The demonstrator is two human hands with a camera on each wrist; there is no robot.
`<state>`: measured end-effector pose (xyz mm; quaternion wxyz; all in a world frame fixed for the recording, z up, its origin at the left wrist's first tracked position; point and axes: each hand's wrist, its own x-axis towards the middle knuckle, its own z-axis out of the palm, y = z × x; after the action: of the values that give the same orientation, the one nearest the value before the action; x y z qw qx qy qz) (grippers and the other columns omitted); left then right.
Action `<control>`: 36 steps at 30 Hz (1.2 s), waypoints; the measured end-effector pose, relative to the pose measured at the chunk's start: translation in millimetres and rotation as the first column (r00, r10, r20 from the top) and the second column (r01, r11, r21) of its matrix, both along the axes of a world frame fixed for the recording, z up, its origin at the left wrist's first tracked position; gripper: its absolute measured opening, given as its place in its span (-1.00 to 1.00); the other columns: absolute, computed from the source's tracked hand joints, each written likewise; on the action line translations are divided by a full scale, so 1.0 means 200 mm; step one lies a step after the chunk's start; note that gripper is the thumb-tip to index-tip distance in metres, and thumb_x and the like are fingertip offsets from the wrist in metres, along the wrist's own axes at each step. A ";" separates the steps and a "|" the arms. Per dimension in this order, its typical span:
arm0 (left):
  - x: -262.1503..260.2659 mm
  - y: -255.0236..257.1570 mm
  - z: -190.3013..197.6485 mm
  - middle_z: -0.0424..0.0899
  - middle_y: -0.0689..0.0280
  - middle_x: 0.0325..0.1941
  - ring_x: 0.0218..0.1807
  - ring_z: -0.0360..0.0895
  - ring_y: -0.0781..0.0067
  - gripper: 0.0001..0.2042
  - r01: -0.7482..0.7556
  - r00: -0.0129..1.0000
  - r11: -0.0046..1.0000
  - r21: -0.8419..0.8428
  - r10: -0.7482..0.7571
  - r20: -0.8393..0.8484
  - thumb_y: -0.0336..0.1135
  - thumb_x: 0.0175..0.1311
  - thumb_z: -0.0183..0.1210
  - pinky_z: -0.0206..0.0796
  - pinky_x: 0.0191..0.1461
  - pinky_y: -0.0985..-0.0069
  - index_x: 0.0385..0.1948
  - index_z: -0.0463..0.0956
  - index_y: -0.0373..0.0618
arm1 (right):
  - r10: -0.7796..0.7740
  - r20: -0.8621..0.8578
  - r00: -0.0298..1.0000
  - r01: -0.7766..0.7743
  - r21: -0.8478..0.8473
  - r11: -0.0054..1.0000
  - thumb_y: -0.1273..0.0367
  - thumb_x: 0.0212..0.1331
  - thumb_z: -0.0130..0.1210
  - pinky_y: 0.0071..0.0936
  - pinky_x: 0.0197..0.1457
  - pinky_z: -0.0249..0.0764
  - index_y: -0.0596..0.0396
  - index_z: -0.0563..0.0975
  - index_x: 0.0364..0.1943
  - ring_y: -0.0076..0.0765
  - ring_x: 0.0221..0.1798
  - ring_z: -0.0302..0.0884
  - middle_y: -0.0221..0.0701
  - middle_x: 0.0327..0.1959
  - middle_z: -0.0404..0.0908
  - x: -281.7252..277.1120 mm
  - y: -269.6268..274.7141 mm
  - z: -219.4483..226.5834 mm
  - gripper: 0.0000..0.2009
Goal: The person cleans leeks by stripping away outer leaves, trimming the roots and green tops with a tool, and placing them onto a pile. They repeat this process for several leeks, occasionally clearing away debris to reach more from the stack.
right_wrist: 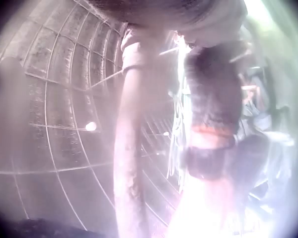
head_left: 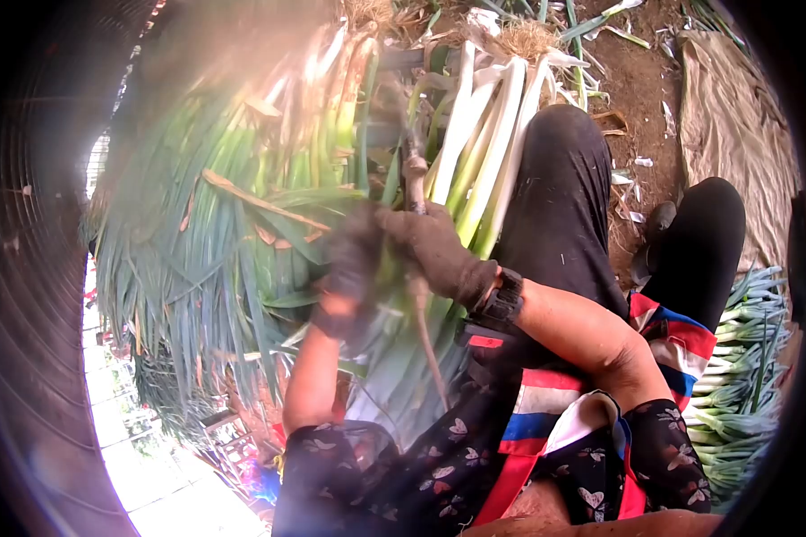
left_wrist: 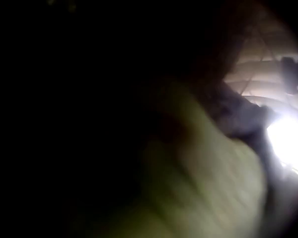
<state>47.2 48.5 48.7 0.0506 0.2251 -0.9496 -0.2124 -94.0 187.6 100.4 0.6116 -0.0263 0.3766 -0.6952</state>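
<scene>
Curling right hand (head_left: 441,252) round stick (head_left: 415,174), probably steadied it; couldn't tell grip of blurred left hand (head_left: 353,264).

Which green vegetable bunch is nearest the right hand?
The white-stalked bunch just beyond the right hand; the left heap and lower-right pile lie farther.

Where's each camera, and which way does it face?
Head: on the head, facing forward and down at long white-green stalks; dark gloved left hand, right hand, black trousered legs show.
Left wrist: on that wrist, facing a blurred pale-green shape; body unclear.
Right wrist: on that wrist, facing a grey gridded covering; both hands show.
Head and right wrist share a brown wooden stick.
</scene>
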 end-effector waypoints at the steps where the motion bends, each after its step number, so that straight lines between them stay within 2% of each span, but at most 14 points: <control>1: 0.01 -0.11 0.02 0.57 0.14 -0.12 -0.13 0.52 0.22 -0.70 -0.034 0.992 0.931 -0.362 0.076 0.101 -0.27 0.21 0.09 0.40 -0.07 0.29 -0.06 0.47 -0.19 | 0.047 -0.041 0.998 -0.046 0.027 0.999 0.29 0.15 0.19 -0.53 -0.42 0.39 0.21 0.54 -0.34 -0.48 -0.48 0.47 -0.37 -0.51 0.53 0.05 -0.04 -0.09 -0.78; 2: 0.01 -0.21 0.05 0.56 0.13 -0.11 -0.11 0.52 0.15 -0.67 0.159 0.943 0.436 -0.886 0.197 0.267 -0.28 0.21 0.11 0.39 -0.06 0.22 -0.03 0.46 -0.19 | 0.097 -0.083 0.992 -0.092 0.057 0.994 0.28 0.12 0.21 -0.46 -0.34 0.41 0.24 0.55 -0.33 -0.41 -0.43 0.49 -0.32 -0.47 0.56 0.14 -0.10 -0.23 -0.74; 6: -0.19 -0.46 0.18 0.57 0.00 -0.02 0.00 0.55 0.03 -0.57 -0.168 0.788 0.682 -0.712 0.527 0.319 -0.18 0.10 0.23 0.42 0.03 0.19 -0.01 0.49 -0.19 | 0.253 -0.302 0.919 -0.217 0.148 0.965 0.28 0.10 0.22 -0.35 -0.25 0.40 0.29 0.56 -0.30 -0.34 -0.38 0.49 -0.27 -0.46 0.56 0.14 -0.06 -0.17 -0.71; 10: -0.32 -0.64 0.14 0.56 -0.09 0.05 0.09 0.54 -0.03 -0.46 -0.493 0.627 0.659 -0.568 0.722 0.294 -0.08 0.01 0.29 0.41 0.12 0.17 0.03 0.48 -0.20 | 0.267 -0.438 0.859 -0.248 0.101 0.963 0.27 0.10 0.23 -0.34 -0.25 0.39 0.30 0.56 -0.31 -0.34 -0.38 0.48 -0.29 -0.49 0.54 0.11 -0.05 -0.20 -0.70; 13: -0.31 -0.67 0.13 0.58 -0.12 0.02 0.07 0.56 -0.06 -0.44 -0.530 0.625 0.648 -0.547 0.734 0.264 -0.07 -0.03 0.31 0.42 0.11 0.14 0.00 0.50 -0.24 | 0.360 -0.292 0.886 -0.311 0.203 0.929 0.26 0.10 0.22 -0.33 -0.25 0.41 0.32 0.56 -0.30 -0.32 -0.38 0.50 -0.28 -0.49 0.55 0.10 -0.04 -0.12 -0.69; 15: -0.27 -0.73 0.09 0.59 -0.10 0.01 0.02 0.57 -0.06 -0.41 -0.546 0.665 0.692 -0.472 0.701 0.258 -0.06 -0.11 0.36 0.43 0.09 0.21 -0.03 0.51 -0.25 | 0.343 -0.584 0.735 -0.297 0.178 0.938 0.24 0.08 0.24 -0.43 -0.25 0.47 0.27 0.59 -0.29 -0.41 -0.37 0.55 -0.32 -0.43 0.58 0.12 -0.01 -0.14 -0.69; 17: -0.25 -0.73 0.07 0.61 -0.08 -0.04 -0.04 0.59 -0.06 -0.43 -0.520 0.714 0.774 -0.362 0.626 0.312 -0.06 -0.13 0.38 0.44 0.07 0.24 -0.08 0.53 -0.24 | 0.326 -0.619 0.715 -0.265 0.191 0.945 0.22 0.07 0.24 -0.48 -0.28 0.49 0.24 0.60 -0.29 -0.45 -0.38 0.56 -0.34 -0.40 0.60 0.13 0.00 -0.18 -0.69; 20: -0.24 -0.39 0.06 0.62 -0.04 -0.29 -0.21 0.59 0.01 -0.63 -0.259 0.892 0.857 -0.445 0.389 0.229 -0.13 -0.01 0.35 0.43 -0.07 0.25 -0.28 0.55 -0.22 | 0.299 -0.332 0.895 -0.231 0.229 0.946 0.21 0.10 0.21 -0.48 -0.34 0.46 0.23 0.59 -0.29 -0.45 -0.42 0.53 -0.35 -0.42 0.58 0.20 0.03 -0.16 -0.69; 22: -0.25 -0.22 -0.04 0.61 -0.04 -0.29 -0.20 0.59 0.00 -0.61 -0.227 0.881 0.879 -0.420 0.369 0.295 -0.15 0.01 0.34 0.43 -0.08 0.25 -0.22 0.53 -0.23 | 0.247 -0.196 0.949 -0.206 0.208 0.956 0.19 0.11 0.19 -0.47 -0.36 0.45 0.23 0.59 -0.29 -0.45 -0.44 0.52 -0.35 -0.44 0.58 0.19 0.10 -0.04 -0.68; 26: -0.10 -0.11 -0.15 0.58 -0.05 -0.20 -0.17 0.58 -0.04 -0.53 -0.257 0.952 0.908 -0.330 0.296 0.074 -0.18 0.02 0.33 0.42 -0.09 0.23 -0.07 0.46 -0.25 | 0.279 -0.337 0.899 -0.203 0.244 0.948 0.16 0.11 0.19 -0.46 -0.35 0.47 0.20 0.60 -0.23 -0.42 -0.42 0.56 -0.31 -0.41 0.60 0.23 0.13 -0.14 -0.65; 28: 0.06 -0.13 -0.20 0.56 -0.06 -0.14 -0.16 0.57 -0.04 -0.49 -0.128 0.954 0.894 -0.429 0.228 0.192 -0.20 0.01 0.34 0.43 -0.09 0.23 -0.02 0.42 -0.27 | 0.276 -0.489 0.827 -0.204 0.196 0.959 0.15 0.10 0.20 -0.46 -0.35 0.47 0.22 0.60 -0.22 -0.41 -0.41 0.56 -0.29 -0.40 0.61 0.26 0.15 -0.19 -0.63; 31: 0.42 -0.23 -0.23 0.54 -0.03 -0.07 -0.14 0.57 -0.05 -0.52 0.466 0.834 0.391 -0.794 0.104 0.541 -0.17 0.08 0.27 0.42 -0.03 0.21 -0.01 0.42 -0.27 | 0.275 -0.196 0.941 -0.216 0.279 0.936 0.13 0.07 0.23 -0.46 -0.32 0.48 0.25 0.60 -0.22 -0.40 -0.40 0.56 -0.24 -0.39 0.61 0.26 0.16 -0.09 -0.59; 33: 0.33 -0.08 0.16 0.56 -0.04 -0.11 -0.13 0.57 -0.08 -0.56 0.106 0.739 0.956 -0.274 0.108 0.665 -0.13 0.12 0.22 0.41 0.02 0.18 -0.05 0.46 -0.27 | 0.326 -0.182 0.928 -0.277 0.250 0.928 0.12 0.07 0.24 -0.46 -0.31 0.49 0.28 0.59 -0.25 -0.40 -0.40 0.55 -0.22 -0.40 0.61 0.28 0.19 -0.08 -0.58; 36: 0.56 -0.18 0.19 0.60 -0.06 -0.25 -0.14 0.57 -0.08 -0.65 -0.031 0.569 0.964 -0.265 0.234 0.788 -0.14 0.18 0.14 0.39 -0.01 0.14 -0.16 0.54 -0.24 | 0.380 -0.208 0.901 -0.340 0.204 0.918 0.18 0.09 0.22 -0.39 -0.34 0.45 0.33 0.55 -0.22 -0.35 -0.41 0.54 -0.25 -0.42 0.60 0.26 0.22 -0.02 -0.59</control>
<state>159.0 12.8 86.7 -0.3491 0.3610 -0.8644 0.0259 -42.2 232.1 96.6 0.6791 -0.1307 0.4926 -0.5283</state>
